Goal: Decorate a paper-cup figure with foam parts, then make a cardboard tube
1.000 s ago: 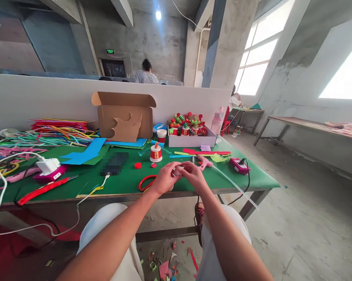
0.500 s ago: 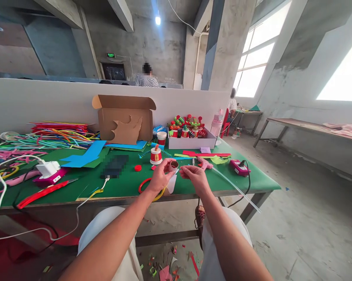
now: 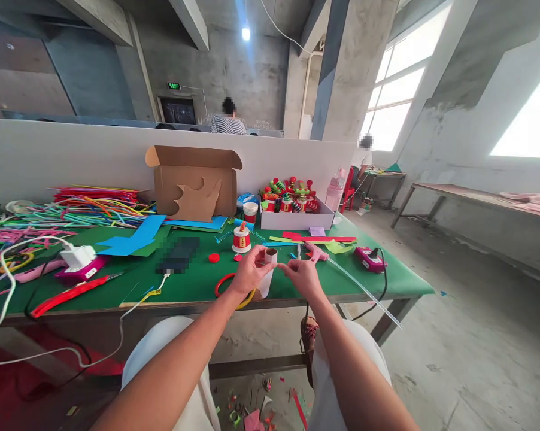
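Observation:
Between the thumb and fingers of my left hand (image 3: 249,270) is a small paper tube (image 3: 271,256), pale outside and brown inside, its open end facing up. My right hand (image 3: 302,275) is closed in a pinch just right of the tube; whatever its fingertips hold is too small to make out. Below the tube, a white paper piece (image 3: 265,286) lies near the table edge. Scissors with red and yellow handles (image 3: 224,282) sit partly behind my left wrist. A red-and-white paper cup figure (image 3: 242,239) stands behind the hands, and a pink glue gun (image 3: 315,252) lies to the right.
An open cardboard box (image 3: 196,179) and a white box of finished figures (image 3: 294,220) stand at the back. Pipe cleaners (image 3: 94,209) pile up at left, near a phone (image 3: 178,254) on a cable. A power strip (image 3: 370,260) sits right, and a red craft knife (image 3: 72,294) left.
The tube now stands more upright in my left hand, its pale side showing. My right hand stays pinched beside it. The whole view has shifted slightly.

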`<state>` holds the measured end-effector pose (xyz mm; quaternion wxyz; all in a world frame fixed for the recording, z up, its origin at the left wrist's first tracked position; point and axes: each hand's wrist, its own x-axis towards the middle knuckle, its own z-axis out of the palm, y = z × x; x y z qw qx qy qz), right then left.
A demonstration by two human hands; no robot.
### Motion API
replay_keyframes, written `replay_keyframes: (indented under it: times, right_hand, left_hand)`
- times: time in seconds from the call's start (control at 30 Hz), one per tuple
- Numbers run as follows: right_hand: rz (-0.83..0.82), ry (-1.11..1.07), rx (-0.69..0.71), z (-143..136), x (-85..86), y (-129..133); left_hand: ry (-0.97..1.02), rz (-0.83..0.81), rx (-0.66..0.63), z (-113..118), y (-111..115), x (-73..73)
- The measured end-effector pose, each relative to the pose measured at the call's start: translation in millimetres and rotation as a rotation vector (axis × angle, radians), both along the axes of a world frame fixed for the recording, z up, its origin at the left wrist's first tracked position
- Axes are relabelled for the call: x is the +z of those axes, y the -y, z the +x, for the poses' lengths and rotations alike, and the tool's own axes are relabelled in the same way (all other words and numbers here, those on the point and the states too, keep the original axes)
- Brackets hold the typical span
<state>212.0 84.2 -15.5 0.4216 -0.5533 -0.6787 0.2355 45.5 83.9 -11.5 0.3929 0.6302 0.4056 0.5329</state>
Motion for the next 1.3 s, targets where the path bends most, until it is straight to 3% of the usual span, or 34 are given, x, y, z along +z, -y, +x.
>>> replay_keyframes:
  times: [0.13,0.27,0.4,0.53,0.7,0.83,0.97,1.07,1.13,1.2,1.3]
  right_hand:
    - [0.012,0.052,0.018,-3,1.9,2]
    - [0.018,-0.122,0.05,-8,1.3,3]
    - [-0.111,-0.478,0.119,-17,0.8,4]
    - [-0.209,-0.777,0.172,-26,0.7,7]
    - [-0.24,-0.896,0.13,-28,1.1,10]
    - [-0.309,-0.889,0.234,-26,1.4,12]
    - [-0.204,-0.805,0.286,-27,-0.7,13]
    - [-0.131,-0.58,0.258,-17,3.4,6]
    - [-0.072,-0.27,0.087,3,12.4,-4]
    - [-0.008,0.229,-0.22,34,24.5,-17]
    - [-0.028,0.417,-0.356,87,39.4,-34]
  left_hand:
    - [0.021,-0.033,0.043,0,-1,0.1]
    - [0.007,-0.054,0.145,-3,0,3.4]
    - [0.152,-0.153,0.033,-3,3,6.4]
    - [0.18,-0.107,0.035,0,3,4.4]
    - [0.14,-0.104,-0.044,2,1,1.4]
    - [0.123,-0.093,-0.05,1,3,2.7]
    - [0.107,-0.056,-0.098,2,9,6.7]
    - [0.105,-0.041,-0.103,1,10,9.7]
    - [0.126,-0.058,-0.07,-1,9,11.5]
    - [0.158,-0.084,-0.04,-4,7,13.2]
    - [0.189,-0.104,-0.033,-8,5,15.7]
